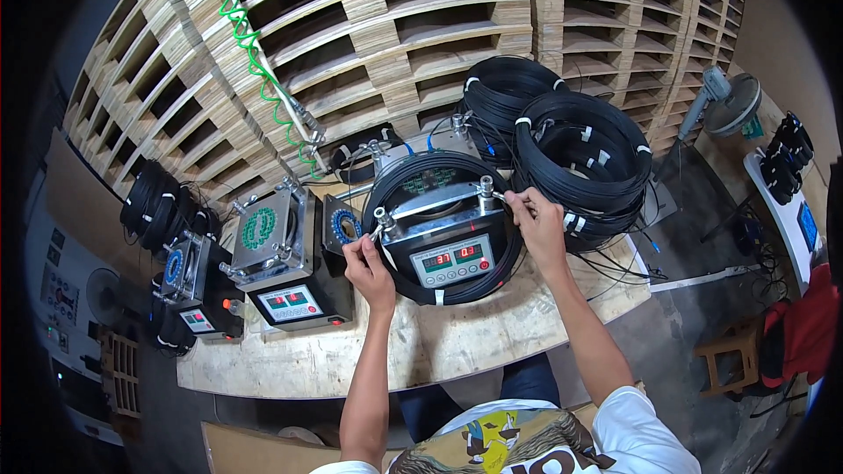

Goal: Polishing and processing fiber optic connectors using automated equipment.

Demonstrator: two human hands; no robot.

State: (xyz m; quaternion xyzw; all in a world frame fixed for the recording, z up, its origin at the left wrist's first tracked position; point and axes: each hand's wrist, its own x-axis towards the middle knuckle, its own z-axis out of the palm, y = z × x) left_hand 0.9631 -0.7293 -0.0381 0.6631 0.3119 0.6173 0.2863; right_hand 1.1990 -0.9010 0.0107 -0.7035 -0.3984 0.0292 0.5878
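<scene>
In front of me on the wooden bench is a polishing machine with a metal top and a lit red digital panel (pixel 458 262). A coil of black cable (pixel 470 290) hangs around it, held by a white tie. My left hand (pixel 369 272) is closed in a pinch on a small metal lever (pixel 377 233) at the machine's left front post. At the right front post, my right hand (pixel 537 221) pinches a matching lever (pixel 499 197). The fingertips partly hide both levers.
Two similar machines stand left, one with a green ring plate (pixel 258 227), one with a blue ring plate (pixel 174 267). Large black cable coils (pixel 584 145) are stacked right. Wooden pallets (pixel 369 31) rise behind; a green coiled hose (pixel 235 13) hangs there. A fan (pixel 733 104) stands far right.
</scene>
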